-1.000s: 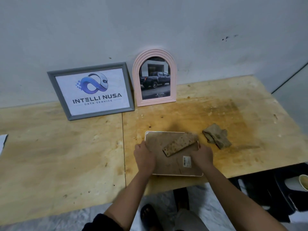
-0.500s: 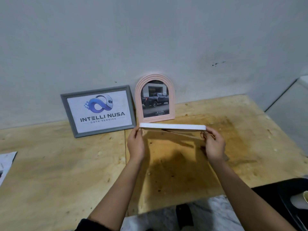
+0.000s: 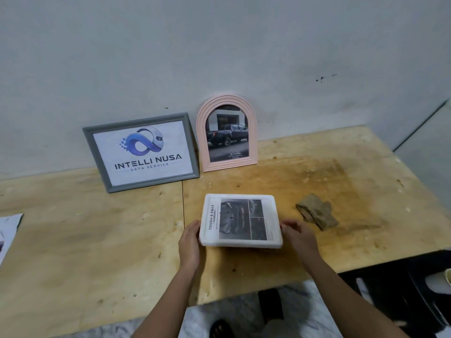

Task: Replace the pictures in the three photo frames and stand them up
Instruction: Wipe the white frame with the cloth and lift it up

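Note:
A white photo frame point(image 3: 240, 242) with a dark car picture and the words "TOUGH & AGILE" faces up, held just above the wooden table point(image 3: 97, 240). My left hand point(image 3: 189, 242) grips its left edge and my right hand point(image 3: 299, 236) grips its right edge. A grey frame point(image 3: 144, 152) with an "INTELLI NUSA" logo leans against the wall at the back. Beside it on the right stands a pink arched frame point(image 3: 228, 132) showing a dark pickup truck.
A crumpled brown piece of cardboard point(image 3: 317, 211) lies on the table right of the white frame. A loose printed sheet point(image 3: 8, 230) lies at the table's left edge. Dark objects sit on the floor at lower right, and my feet are below the table's front edge.
The white frame lay back-up on the table, was lifted edge-on toward the standing frames, and is now turned picture-up in both hands nearer the table front.

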{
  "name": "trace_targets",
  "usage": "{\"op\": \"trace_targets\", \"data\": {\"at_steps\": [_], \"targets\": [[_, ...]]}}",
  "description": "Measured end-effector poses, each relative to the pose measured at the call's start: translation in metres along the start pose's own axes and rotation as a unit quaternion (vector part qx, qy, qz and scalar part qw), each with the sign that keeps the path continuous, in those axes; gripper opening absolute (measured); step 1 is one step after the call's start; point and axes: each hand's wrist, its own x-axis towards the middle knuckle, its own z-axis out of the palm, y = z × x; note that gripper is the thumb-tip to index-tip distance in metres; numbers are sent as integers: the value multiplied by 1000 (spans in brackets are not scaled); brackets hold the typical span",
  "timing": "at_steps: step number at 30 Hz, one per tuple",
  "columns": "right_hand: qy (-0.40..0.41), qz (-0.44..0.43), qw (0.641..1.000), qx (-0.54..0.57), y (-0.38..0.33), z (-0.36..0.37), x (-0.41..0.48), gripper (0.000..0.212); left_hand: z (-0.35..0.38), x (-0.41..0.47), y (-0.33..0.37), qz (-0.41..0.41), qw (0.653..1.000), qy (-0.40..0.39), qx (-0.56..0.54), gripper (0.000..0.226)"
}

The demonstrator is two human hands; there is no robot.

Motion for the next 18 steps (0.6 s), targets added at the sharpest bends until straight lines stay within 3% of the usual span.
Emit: {"op": "trace_targets", "data": {"at_steps": [7,13,16,18], "targets": [[-1,-24,996,-84,-4,4,7,19,2,-10,-23,10,996,35,87,34],[172,-109,970,-132,-11,-7,39,25,10,-18,-29,64,980,100,159,31],[229,-53,956,-175,-9,-23,54,34,9,-16,-33,69,975,131,163,25],[201,2,960,-195,-4,-33,64,44,8,-16,-34,69,975,134,162,24]]}}
